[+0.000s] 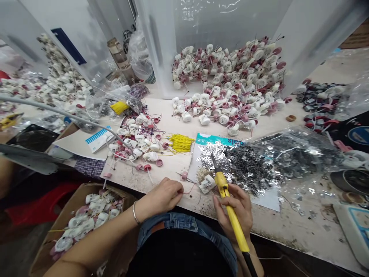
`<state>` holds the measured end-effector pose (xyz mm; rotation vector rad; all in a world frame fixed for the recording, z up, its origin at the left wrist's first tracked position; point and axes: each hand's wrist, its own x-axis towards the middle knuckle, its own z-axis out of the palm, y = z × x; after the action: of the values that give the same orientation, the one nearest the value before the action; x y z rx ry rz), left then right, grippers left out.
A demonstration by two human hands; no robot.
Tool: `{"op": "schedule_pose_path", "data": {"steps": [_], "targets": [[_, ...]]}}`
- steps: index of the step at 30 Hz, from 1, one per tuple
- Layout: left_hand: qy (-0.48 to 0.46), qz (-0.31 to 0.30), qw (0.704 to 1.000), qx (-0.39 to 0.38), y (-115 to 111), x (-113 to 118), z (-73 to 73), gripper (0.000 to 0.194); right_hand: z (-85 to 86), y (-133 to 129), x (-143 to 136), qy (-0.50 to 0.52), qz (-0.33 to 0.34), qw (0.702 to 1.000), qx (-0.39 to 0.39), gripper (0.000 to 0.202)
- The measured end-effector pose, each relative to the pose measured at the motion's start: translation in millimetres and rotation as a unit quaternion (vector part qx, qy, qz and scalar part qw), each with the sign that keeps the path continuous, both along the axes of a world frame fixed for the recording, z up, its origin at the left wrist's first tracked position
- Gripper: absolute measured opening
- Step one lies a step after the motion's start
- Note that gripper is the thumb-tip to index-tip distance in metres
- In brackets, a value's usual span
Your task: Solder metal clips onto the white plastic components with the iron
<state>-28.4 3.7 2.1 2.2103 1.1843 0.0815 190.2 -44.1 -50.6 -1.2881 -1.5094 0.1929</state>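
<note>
My right hand (pixel 235 211) is closed around the yellow handle of a soldering iron (pixel 223 184), its dark tip pointing up and away over a heap of small shiny metal plates (pixel 215 152). Just left of the iron, a white plastic part (pixel 207 184) lies near the table's front edge with thin wires coming from it. My left hand (pixel 165 194) has its fingers pinched together at that edge. A thin red wire (pixel 189 190) runs from its fingertips toward the white part. Beside it sits a small pink part (pixel 183 176).
Yellow wires (pixel 181 143) lie behind, with white and pink parts (pixel 138 138) to their left. A large pile of such parts (pixel 230 77) fills the back. A plastic bag (pixel 300 154) lies right. A cardboard box (pixel 54 223) of parts stands below left; a grey lamp arm (pixel 66 114) crosses left.
</note>
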Motion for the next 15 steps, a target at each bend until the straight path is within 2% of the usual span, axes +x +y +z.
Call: {"op": "schedule_pose_path", "data": {"steps": [2, 4, 7, 9, 10, 12, 15], "targets": [[-0.079, 0.046, 0.994, -0.058, -1, 8, 5.0, 0.008, 3.5, 0, -8, 0.029, 0.039, 0.999, -0.013, 0.020], [-0.173, 0.118, 0.973, -0.097, -1, 20, 3.1, 0.009, 6.0, 1, -17, 0.061, 0.081, 0.994, -0.035, 0.018], [-0.300, 0.232, 0.909, -0.172, -2, 38, -9.4, 0.018, 6.7, 3, -26, 0.095, 0.085, 0.989, -0.075, 0.016], [-0.340, 0.263, 0.873, -0.231, -2, 45, -17.0, 0.026, 5.2, 3, -27, 0.121, 0.070, 0.986, -0.096, 0.019], [-0.345, 0.264, 0.865, -0.249, -2, 47, -19.0, 0.028, 4.0, 3, -27, 0.144, 0.064, 0.982, -0.105, 0.021], [-0.332, 0.247, 0.875, -0.251, -1, 46, -19.1, 0.027, 1.4, 2, -27, 0.204, 0.058, 0.969, -0.125, 0.024], [-0.291, 0.204, 0.910, -0.213, 2, 40, -14.7, 0.023, -0.7, 3, -29, 0.279, 0.030, 0.948, -0.148, 0.024]]}}
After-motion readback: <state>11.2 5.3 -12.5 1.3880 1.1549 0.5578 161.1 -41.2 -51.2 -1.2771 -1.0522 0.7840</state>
